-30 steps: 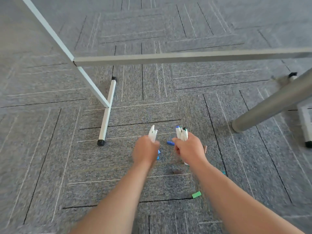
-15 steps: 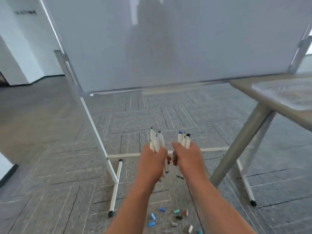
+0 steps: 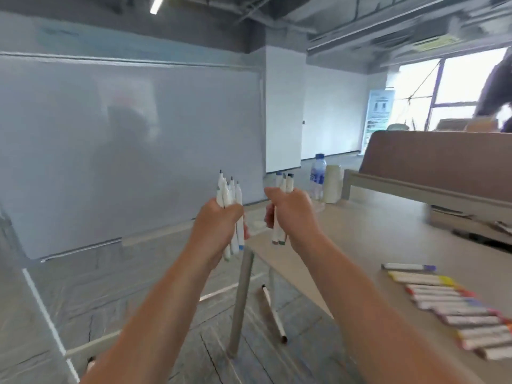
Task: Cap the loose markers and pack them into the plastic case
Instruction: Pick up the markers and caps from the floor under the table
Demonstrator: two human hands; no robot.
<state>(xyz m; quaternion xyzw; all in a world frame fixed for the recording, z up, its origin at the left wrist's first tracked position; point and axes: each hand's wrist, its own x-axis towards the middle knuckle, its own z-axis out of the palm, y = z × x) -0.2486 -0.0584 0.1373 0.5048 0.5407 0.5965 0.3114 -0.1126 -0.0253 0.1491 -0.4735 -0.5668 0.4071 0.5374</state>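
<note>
- A whiteboard [image 3: 124,151] fills the left half of the frame, blurred.
- The left hand [image 3: 219,225], just left of centre, is closed in a fist, its back to the camera and its fingers curled round the left bundle of markers [image 3: 225,194].
- These markers stand nearly upright. Their dark bare tips rise above the fist, and their lower ends poke out below it on the side towards the other hand.
- Below the hands, a grey table leg [image 3: 241,306] slants down to the floor.
- A stray marker [image 3: 273,311] lies on the floor just right of that leg.
- The right hand [image 3: 291,214], just right of centre and apart from the left, is also a fist, with thumb and fingers wrapped round the right bundle of markers [image 3: 285,182].
- That bundle is upright too, with tops showing above the knuckles and lower ends hanging below the curled fingers.
- A water bottle [image 3: 318,176] and a pale cup [image 3: 332,187] stand side by side on the table [image 3: 388,239], beyond the right hand.
- A row of markers [image 3: 448,309] with coloured ends lies side by side on the table at lower right, well apart from both hands.
- A sheet of cardboard [image 3: 443,156] leans at the right.
</note>
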